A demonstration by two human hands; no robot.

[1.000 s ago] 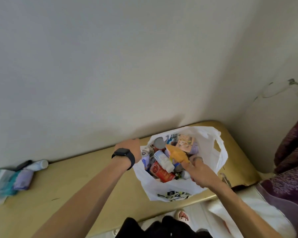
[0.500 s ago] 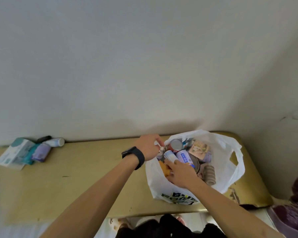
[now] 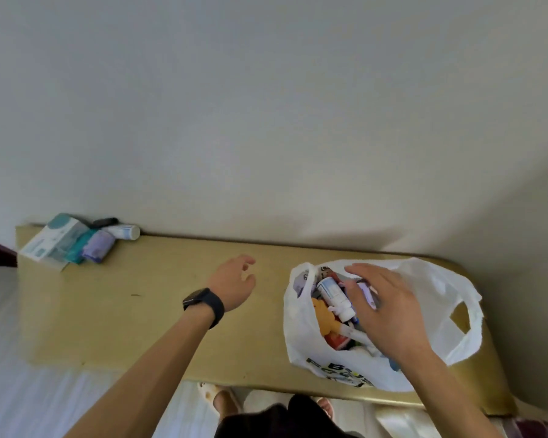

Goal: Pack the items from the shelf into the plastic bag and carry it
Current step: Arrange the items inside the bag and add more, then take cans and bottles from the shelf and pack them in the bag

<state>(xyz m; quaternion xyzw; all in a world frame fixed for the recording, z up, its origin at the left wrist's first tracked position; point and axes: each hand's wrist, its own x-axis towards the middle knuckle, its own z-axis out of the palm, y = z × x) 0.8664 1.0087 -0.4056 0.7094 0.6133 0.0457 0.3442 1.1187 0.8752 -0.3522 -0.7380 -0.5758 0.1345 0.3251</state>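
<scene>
My left hand (image 3: 234, 281) and right hand (image 3: 383, 306) are spread, empty (unsupported, the plastic bag (image 3: 310, 349) may slump and spill).

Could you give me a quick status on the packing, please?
Left hand open, empty, over shelf. Right hand open above plastic bag. Leftover items far left. Path clear.

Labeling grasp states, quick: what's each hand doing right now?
Left hand: open, empty, above the shelf.
Right hand: open, fingers spread over the plastic bag, holding nothing visible.
</scene>
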